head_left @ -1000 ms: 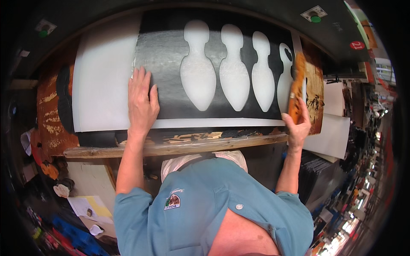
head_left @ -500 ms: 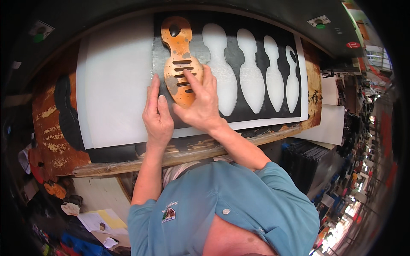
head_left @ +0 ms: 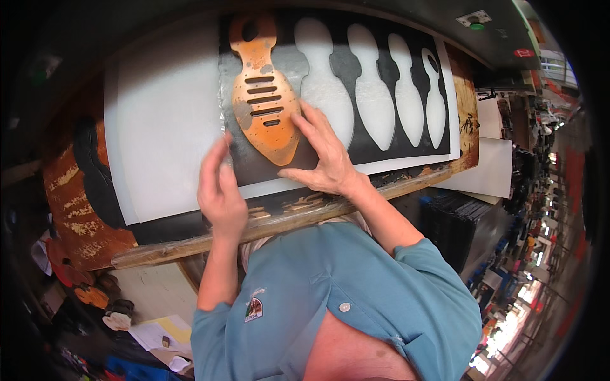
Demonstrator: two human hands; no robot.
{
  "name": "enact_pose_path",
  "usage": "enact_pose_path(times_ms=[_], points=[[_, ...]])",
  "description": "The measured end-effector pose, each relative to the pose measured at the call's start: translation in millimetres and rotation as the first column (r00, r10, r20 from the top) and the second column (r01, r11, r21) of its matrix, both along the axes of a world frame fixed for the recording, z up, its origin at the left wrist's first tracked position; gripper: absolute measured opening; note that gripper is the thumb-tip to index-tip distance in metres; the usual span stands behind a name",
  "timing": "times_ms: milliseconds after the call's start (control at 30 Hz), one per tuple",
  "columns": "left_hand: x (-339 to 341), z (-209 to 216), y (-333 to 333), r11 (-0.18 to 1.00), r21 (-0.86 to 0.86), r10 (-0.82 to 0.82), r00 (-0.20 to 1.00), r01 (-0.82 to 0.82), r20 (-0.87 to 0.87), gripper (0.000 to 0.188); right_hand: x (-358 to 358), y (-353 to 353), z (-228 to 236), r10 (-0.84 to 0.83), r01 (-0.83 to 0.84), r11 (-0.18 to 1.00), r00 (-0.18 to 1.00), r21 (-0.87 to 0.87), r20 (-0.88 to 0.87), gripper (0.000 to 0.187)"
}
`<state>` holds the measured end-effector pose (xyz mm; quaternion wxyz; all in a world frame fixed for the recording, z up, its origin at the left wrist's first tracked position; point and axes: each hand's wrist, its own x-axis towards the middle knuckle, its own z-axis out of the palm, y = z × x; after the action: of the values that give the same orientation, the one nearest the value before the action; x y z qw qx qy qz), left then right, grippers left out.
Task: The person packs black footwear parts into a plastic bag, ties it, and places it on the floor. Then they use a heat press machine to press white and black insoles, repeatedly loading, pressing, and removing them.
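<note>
An orange, sole-shaped cutting die (head_left: 264, 136), with several slots and a round hole at its far end, lies flat on a black sheet (head_left: 381, 47). My right hand (head_left: 327, 155) is open at the die's right edge, fingertips touching it and the thumb spread below its pointed near end. My left hand (head_left: 222, 193) stands open to the left of the die, apart from it, its fingers slightly blurred. To the right, several cut-outs (head_left: 375, 95) of similar shape in the black sheet let white show through.
White sheeting (head_left: 159, 140) lies under and left of the black sheet. A wooden strip (head_left: 279, 232) edges the table before me. Dark machine housing with a green button (head_left: 475, 25) overhangs the far side. A dark stack (head_left: 451, 219) stands at right, papers (head_left: 159, 333) lower left.
My right hand has slid off the die's slotted face to its right edge, and its thumb has come away from the near end. My left hand has drawn back left and nearer me.
</note>
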<state>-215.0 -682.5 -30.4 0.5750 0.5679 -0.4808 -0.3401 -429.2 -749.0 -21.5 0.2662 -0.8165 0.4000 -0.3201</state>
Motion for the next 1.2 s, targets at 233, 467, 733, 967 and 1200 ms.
enact_pose_path(times_ms=[233,467,733,967,1200], points=[[-34,-14,73,0.945,-0.059,-0.282,0.893,0.321,0.350,0.008,2,9,-35,-0.065,0.082,0.978,0.993,-0.190,0.095,0.094],[-33,-44,80,0.951,-0.205,-0.067,0.800,0.233,0.597,0.016,-11,9,-6,-0.076,0.077,0.997,0.977,0.002,0.197,0.078],[-39,-48,82,0.980,-0.186,0.068,0.757,0.071,0.649,0.023,-246,-33,85,-0.472,0.797,0.563,0.527,-0.218,0.707,0.020],[-43,-45,84,0.978,-0.201,0.098,0.731,0.054,0.675,0.025,-272,48,36,-0.601,0.718,0.692,0.625,-0.067,0.498,0.027],[-46,-46,82,0.985,-0.170,0.101,0.781,0.007,0.616,0.031,-210,103,-61,-0.603,0.557,0.676,0.795,-0.482,0.073,0.010]])
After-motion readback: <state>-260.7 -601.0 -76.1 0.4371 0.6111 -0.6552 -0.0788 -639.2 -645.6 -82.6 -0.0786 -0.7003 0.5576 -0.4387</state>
